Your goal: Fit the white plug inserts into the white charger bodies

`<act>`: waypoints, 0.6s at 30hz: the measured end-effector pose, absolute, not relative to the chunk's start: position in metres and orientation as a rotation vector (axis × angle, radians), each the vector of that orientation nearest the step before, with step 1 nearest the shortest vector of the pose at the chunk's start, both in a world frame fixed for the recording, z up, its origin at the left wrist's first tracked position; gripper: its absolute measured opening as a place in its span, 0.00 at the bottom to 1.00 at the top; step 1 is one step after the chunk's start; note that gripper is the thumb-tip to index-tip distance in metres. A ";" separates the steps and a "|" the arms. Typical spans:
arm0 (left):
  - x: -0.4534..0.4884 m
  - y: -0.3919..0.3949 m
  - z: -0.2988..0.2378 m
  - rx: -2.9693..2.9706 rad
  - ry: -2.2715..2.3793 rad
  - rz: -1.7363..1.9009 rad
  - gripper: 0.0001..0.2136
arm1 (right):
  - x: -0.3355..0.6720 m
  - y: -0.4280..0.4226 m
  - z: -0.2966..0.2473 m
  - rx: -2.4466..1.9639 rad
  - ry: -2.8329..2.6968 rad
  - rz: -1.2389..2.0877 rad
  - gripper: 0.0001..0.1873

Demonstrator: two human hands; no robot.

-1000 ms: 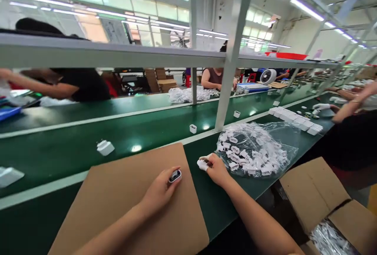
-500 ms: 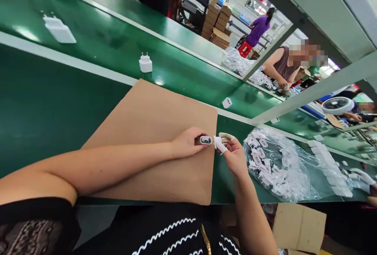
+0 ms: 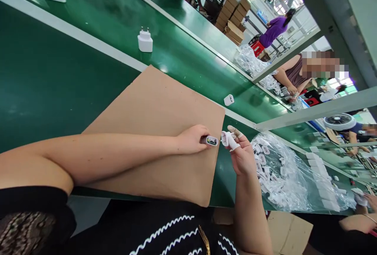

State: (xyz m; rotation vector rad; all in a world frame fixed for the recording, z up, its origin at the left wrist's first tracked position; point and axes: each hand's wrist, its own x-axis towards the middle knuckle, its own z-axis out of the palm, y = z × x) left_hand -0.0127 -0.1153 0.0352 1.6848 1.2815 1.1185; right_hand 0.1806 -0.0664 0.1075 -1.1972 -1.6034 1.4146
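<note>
My left hand [image 3: 192, 139] is closed round a white charger housing [image 3: 211, 141] above the right part of a brown cardboard sheet [image 3: 159, 109]. The housing's open end faces right, and parts of a circuit show inside. Just to the right, my right hand [image 3: 244, 156] wears white finger covers and pinches a white plug cap [image 3: 226, 139]. A small gap separates the cap from the housing. Beside my right hand lies a clear plastic bag [image 3: 290, 168] with many white caps.
White chargers [image 3: 145, 42] stand on the green belt beyond a pale rail [image 3: 118, 55], and a small white housing [image 3: 229, 99] lies farther right. Rows of white blocks [image 3: 319, 176] sit past the bag. A metal post [image 3: 312, 109] slants at right. Other people work nearby.
My view has shifted. My right hand has turned the cap, so its face shows more, and it stays just apart from the housing. My left hand keeps its hold.
</note>
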 end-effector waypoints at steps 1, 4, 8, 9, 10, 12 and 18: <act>-0.013 -0.116 0.036 1.680 1.280 1.115 0.10 | 0.182 -0.064 0.108 -1.202 -1.544 1.495 0.24; -0.012 -0.116 0.036 1.665 1.265 1.124 0.11 | 0.184 -0.064 0.106 -1.211 -1.524 1.502 0.24; -0.013 -0.116 0.034 1.683 1.249 1.151 0.10 | 0.181 -0.073 0.100 -1.136 -1.922 1.030 0.14; -0.013 -0.115 0.034 1.688 1.243 1.157 0.09 | 0.180 -0.075 0.099 -1.092 -2.064 0.876 0.14; -0.013 -0.115 0.034 1.691 1.239 1.161 0.09 | 0.180 -0.076 0.098 -1.040 -2.191 0.736 0.15; -0.014 -0.116 0.033 1.693 1.238 1.165 0.09 | 0.180 -0.078 0.097 -0.944 -2.362 0.529 0.20; -0.014 -0.118 0.033 1.681 1.219 1.190 0.08 | 0.181 -0.074 0.097 -0.845 -2.584 0.275 0.23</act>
